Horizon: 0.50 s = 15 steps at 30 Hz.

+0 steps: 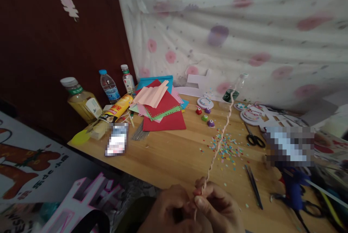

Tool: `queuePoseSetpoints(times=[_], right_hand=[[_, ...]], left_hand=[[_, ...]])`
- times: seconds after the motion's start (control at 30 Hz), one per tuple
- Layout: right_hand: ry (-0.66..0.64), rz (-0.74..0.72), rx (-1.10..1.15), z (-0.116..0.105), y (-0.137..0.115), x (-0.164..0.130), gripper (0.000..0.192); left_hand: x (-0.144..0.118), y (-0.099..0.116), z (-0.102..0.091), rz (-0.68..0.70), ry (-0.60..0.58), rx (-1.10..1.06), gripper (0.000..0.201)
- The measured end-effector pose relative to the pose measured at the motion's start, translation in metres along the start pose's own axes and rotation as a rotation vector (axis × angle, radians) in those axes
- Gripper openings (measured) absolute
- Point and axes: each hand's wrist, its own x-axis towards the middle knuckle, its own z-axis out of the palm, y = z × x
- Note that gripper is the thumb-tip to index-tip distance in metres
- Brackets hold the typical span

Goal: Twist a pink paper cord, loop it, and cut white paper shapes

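A long, thin, pale pink twisted strip [220,138], perhaps crepe paper, rises from my fingers and leans up and to the right across the table. My right hand [219,205] pinches it near its lower end between thumb and fingertips. Close against it on the left, my left hand [172,204] is closed with its fingers curled at the same spot; its fingertips are partly hidden. A short tail of the strip hangs below the right thumb. Behind the strip lie scattered colourful confetti pieces [227,147].
Coloured paper sheets [164,117] are stacked at the back, with bottles [83,98] and a phone [116,140] to the left. Small eyed figures [204,117] stand mid-table. Rightward lie tweezers [254,187], scissors [255,140] and a blue glue gun [292,189].
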Motion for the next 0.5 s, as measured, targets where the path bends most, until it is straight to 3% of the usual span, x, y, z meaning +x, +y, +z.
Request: queuePoseSetpoints(times=[0.1, 0.17, 0.27, 0.4, 0.5], right_hand=[[0.042, 0.042, 0.114, 0.003, 0.002, -0.004, 0.016], [0.033, 0.057, 0.134, 0.003, 0.003, -0.005, 0.015], [-0.090, 0.060, 0.082, 0.001, 0.002, -0.006, 0.011], [-0.035, 0.033, 0.056, 0.003, -0.003, -0.009, 0.016], [-0.026, 0.031, 0.046, 0.005, -0.004, -0.010, 0.019]], left_hand=[[0.006, 0.015, -0.005, -0.079, -0.171, -0.180, 0.049], [0.008, 0.017, -0.003, -0.215, -0.197, -0.294, 0.043], [0.007, 0.012, 0.003, -0.405, -0.168, -0.441, 0.039], [0.005, 0.003, 0.012, -0.373, -0.080, -0.567, 0.037], [0.007, 0.002, 0.016, -0.362, -0.103, -0.606, 0.038]])
